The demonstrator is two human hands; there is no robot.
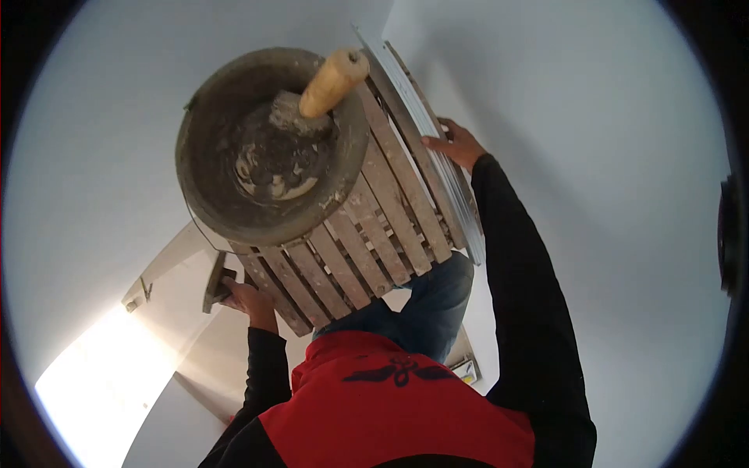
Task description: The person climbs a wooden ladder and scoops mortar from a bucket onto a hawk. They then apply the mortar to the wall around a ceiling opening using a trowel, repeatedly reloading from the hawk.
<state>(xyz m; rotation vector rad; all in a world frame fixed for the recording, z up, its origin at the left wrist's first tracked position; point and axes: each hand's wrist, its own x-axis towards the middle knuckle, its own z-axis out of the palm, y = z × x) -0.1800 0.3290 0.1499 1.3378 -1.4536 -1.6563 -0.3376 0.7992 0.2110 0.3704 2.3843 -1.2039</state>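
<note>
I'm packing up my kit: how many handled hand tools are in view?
2. A tool with a light wooden handle is in the round grey-brown bucket; a dark, flat tool is in the left hand. More may be hidden under the wooden slats.

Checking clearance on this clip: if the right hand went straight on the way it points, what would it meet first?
The right hand already touches the pale strip; past it, probably the slats, then perhaps the bucket, though depth is unclear.
</note>
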